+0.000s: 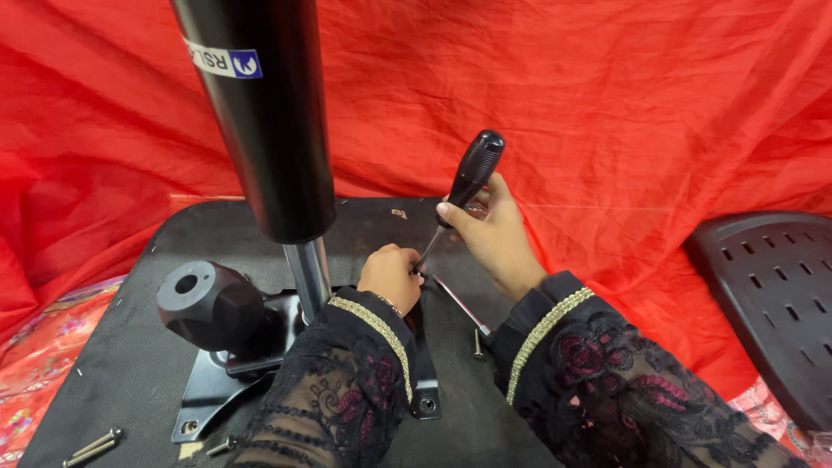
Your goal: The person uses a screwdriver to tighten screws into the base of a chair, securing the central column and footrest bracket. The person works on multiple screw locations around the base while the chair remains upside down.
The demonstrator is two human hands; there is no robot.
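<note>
Fastening stage judged in hand: screwdriver [459, 192] held tilted, black handle uppermost, thin shaft running down-left to a point on the black metal mounting plate [422, 364]. Tip hidden at the left fingertips; screw head not discernible. Right hand [496, 238], grip closed around the lower handle. Left hand [392, 276], grip curled together at the shaft's lower end, apparently steadying tip or screw; cannot tell whether anything is pinched there. Screwdriver thus bridging both grips, right above, left below.

Next move judged to call for the tip seated square in the fastener, downward pressure, handle turned while the left steadies.

Loose bolt [477, 344] lying on the dark seat underside [104, 364] just below the right wrist. Black gas cylinder [264, 113] upright left of the hands; black knob [208, 303] beside it. Spare bolts [95, 445] at lower left. Red cloth [624, 113] behind.
</note>
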